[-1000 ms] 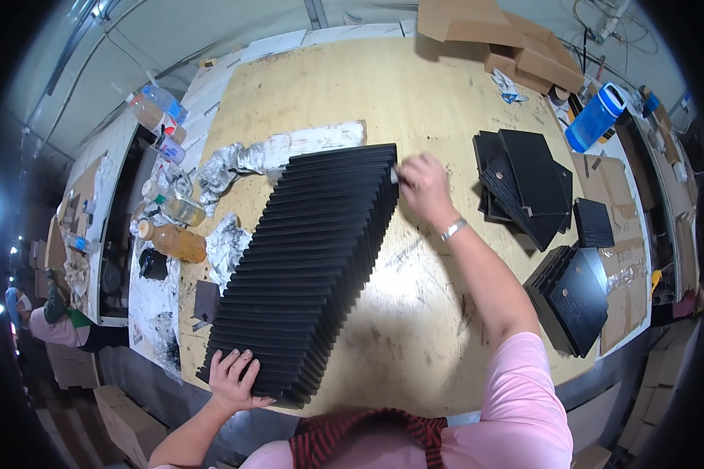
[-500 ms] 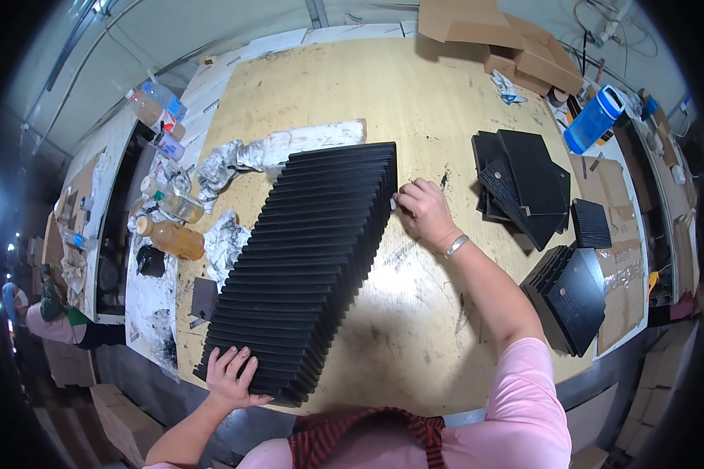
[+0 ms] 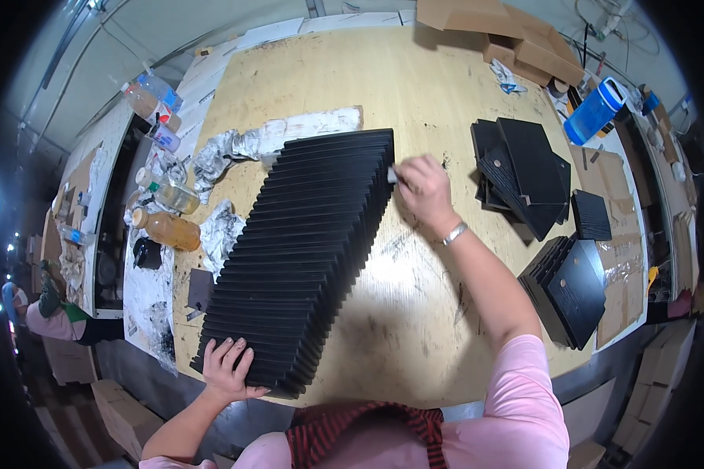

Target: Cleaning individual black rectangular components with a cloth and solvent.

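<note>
A long row of black boards, packed closely side by side, slants across the wooden table. My left hand lies on its near left end, fingers stretched over the top and thumb along the near edge. At the far right end, my right hand is closed in a pinch on a small grey piece. That piece is against or very close to the boards' ends; its kind is too small to make out. A bracelet circles my right wrist.
Loose black boards lie piled on the right, with another black stack nearer. Bottles, including one with amber liquid, and crumpled wrapping line the left. Cardboard boxes and a blue jug stand at the far right.
My right hand has moved a little toward the far end along the boards' right side, showing more of the grey piece. My left hand stays on the near end. The whole view has shifted slightly.
</note>
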Motion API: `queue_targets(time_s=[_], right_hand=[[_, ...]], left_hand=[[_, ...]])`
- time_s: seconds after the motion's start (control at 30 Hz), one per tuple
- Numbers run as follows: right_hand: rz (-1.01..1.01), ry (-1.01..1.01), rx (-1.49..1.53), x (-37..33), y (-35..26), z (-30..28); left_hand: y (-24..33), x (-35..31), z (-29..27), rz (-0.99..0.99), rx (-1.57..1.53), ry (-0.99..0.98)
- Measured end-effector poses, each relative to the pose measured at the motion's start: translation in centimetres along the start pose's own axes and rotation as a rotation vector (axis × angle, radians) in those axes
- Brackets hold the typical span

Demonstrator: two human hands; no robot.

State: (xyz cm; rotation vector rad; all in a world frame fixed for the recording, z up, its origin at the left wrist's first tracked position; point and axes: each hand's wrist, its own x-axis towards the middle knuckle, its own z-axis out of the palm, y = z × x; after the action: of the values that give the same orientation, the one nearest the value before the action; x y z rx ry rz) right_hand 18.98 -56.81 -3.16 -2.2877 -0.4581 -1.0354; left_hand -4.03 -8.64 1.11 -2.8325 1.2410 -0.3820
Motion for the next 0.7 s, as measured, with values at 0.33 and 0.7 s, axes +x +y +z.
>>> queue_targets(time_s=[0.33, 0.7], right_hand=[[-0.053, -0.164, 0.002, -2.3, -1.7, 0.1], [-0.118, -0.152, -0.036, -2.8, -2.0, -0.2]], left_hand=[[0.1, 0.2, 0.1, -0.008, 0.014, 0.028], [0.0, 0.2, 0.4, -0.020, 0.018, 0.030]])
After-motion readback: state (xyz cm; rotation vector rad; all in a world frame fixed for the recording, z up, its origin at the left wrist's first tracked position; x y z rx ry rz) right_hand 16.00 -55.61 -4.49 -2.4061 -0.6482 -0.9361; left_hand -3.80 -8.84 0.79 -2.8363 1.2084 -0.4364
